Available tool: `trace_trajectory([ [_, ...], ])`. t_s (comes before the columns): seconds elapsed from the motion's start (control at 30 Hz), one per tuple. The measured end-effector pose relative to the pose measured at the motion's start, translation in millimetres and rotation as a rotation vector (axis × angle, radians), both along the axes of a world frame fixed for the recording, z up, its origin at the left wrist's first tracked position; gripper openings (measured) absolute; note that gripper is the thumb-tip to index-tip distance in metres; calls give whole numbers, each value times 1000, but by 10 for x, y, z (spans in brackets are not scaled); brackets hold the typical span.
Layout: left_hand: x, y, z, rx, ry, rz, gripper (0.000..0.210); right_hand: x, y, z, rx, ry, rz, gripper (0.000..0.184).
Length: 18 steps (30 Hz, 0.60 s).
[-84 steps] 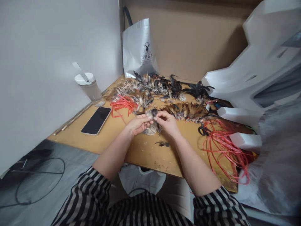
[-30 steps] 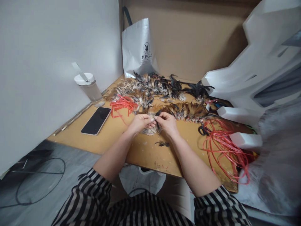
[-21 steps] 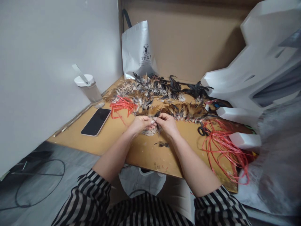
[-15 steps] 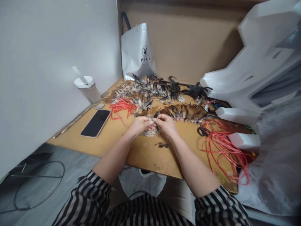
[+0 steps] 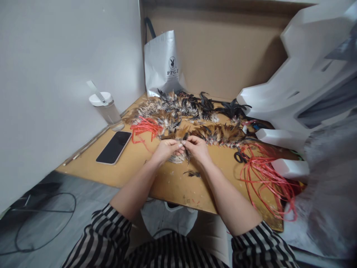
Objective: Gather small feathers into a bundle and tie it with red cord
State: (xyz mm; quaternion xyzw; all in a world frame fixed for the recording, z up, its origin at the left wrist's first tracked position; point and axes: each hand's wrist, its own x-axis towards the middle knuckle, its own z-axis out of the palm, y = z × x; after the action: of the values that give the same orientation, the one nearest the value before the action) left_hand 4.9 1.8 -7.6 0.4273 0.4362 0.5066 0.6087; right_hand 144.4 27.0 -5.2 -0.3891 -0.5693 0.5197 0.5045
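Observation:
My left hand point(image 5: 168, 149) and my right hand point(image 5: 197, 148) meet over the front of the table, fingertips pinched together on a small bunch of feathers point(image 5: 177, 159). Pale striped feather ends hang below the fingers, and brown ones stick up behind them. Exactly what lies between the fingertips is hidden. Just beyond the right hand runs a row of brown feather bundles point(image 5: 220, 134). A larger heap of brown and black feathers point(image 5: 186, 104) spreads further back. Red plastic strips point(image 5: 146, 127) lie left of my hands, and a loose dark feather point(image 5: 192, 173) rests nearer me.
A phone point(image 5: 114, 147) and a lidded cup point(image 5: 108, 111) are on the left. At the back stands a silver bag point(image 5: 161, 67). Scissors point(image 5: 240, 156) and a tangle of red strips point(image 5: 267, 178) lie at the right, beside white foam pieces point(image 5: 290, 167).
The view has tilted up slightly, so everything sits a little lower. Both hands keep their pinch at the feathers, with only slight finger movement.

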Motion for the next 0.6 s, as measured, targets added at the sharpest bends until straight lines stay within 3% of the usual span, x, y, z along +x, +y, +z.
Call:
trace_trajectory([
  [0.1,-23,15,10,-31,-161,42,19,-16,-34,19,65,-46,-31,28],
  [0.23,-52,37,23,-80,-349,94,15,-35,-130,73,407,-386,-175,21],
  [0.37,-45,22,33,-115,-416,51,14,-56,-205,133,667,-724,-221,14],
  [0.6,2,7,-8,-137,-402,6,19,-45,-146,143,705,-860,-317,10],
])
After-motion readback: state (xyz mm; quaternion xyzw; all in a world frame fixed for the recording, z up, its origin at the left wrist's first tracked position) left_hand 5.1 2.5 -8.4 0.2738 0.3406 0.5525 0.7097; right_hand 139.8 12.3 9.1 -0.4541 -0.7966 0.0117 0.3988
